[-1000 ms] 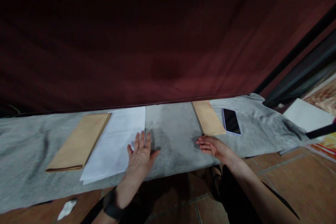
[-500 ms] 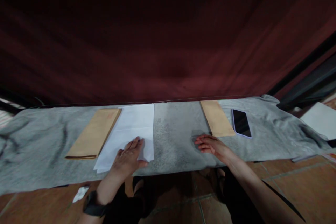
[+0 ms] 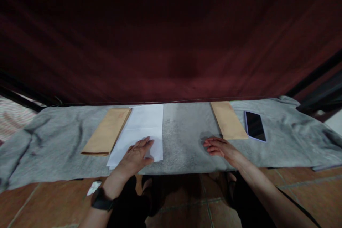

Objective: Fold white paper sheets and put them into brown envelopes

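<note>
My left hand point(image 3: 139, 154) lies with its fingers stretched out on white paper sheets point(image 3: 144, 121), which bear a crease across the middle. Left of the sheets is a stack of brown envelopes point(image 3: 108, 131), its edge touching or slightly over the paper. My right hand point(image 3: 219, 147) rests on the grey cloth with loosely curled fingers, holding nothing. Just beyond it lies a single brown envelope point(image 3: 229, 121), close to the fingers' back. Beside that envelope is a phone point(image 3: 255, 125) with a dark screen and a purple case.
A grey cloth point(image 3: 181, 135) covers the long, narrow surface. Behind it hangs a dark red curtain point(image 3: 171, 60). A crumpled white tissue point(image 3: 94, 187) lies on the tiled floor point(image 3: 53, 203). Dark frame parts point(image 3: 317, 74) stand at the right.
The whole view has shifted, so everything appears a little farther right. Both hands keep nearly the same places relative to the sheets and envelope.
</note>
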The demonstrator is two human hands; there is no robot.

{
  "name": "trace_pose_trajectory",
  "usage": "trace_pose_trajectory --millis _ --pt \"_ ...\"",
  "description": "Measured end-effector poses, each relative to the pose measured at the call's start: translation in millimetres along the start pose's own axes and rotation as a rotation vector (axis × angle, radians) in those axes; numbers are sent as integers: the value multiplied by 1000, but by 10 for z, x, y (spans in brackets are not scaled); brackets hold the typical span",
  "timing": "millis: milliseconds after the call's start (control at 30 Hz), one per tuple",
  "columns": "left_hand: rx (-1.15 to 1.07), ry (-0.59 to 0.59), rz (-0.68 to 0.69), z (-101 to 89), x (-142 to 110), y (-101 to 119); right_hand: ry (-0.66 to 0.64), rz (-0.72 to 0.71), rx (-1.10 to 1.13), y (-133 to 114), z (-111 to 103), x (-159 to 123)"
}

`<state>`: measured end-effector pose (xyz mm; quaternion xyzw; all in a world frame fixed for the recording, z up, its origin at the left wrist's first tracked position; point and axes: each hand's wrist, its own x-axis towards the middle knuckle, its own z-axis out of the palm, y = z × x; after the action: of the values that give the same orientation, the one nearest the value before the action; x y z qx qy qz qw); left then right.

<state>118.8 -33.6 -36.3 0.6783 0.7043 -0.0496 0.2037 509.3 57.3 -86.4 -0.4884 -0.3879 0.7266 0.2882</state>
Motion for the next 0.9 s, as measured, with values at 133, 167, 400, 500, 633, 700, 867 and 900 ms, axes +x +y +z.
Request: trace_pose_trajectory --millis 133,167,400,500,633,700,867,900 --pt "-1 23 12 37 5 23 2 -11 -3 -10 18 -17" --pt "9 18 28 47 6 40 3 -13 -4 -13 23 -22" --pt "-48 69 193 107 39 56 15 -18 -20 -23 49 -43" --pt "-129 107 249 110 52 -54 15 -20 -16 -32 64 -52" --pt "-191 187 264 40 63 -139 27 -15 -20 -53 89 -66" --pt "-133 261 253 -24 72 -62 27 -19 -23 -65 102 -74" --pt "-2 455 414 -99 66 580 -7 -28 -28 -77 167 -76" --pt "10 469 449 -77 56 756 -15 -22 -24 -73 192 -70"
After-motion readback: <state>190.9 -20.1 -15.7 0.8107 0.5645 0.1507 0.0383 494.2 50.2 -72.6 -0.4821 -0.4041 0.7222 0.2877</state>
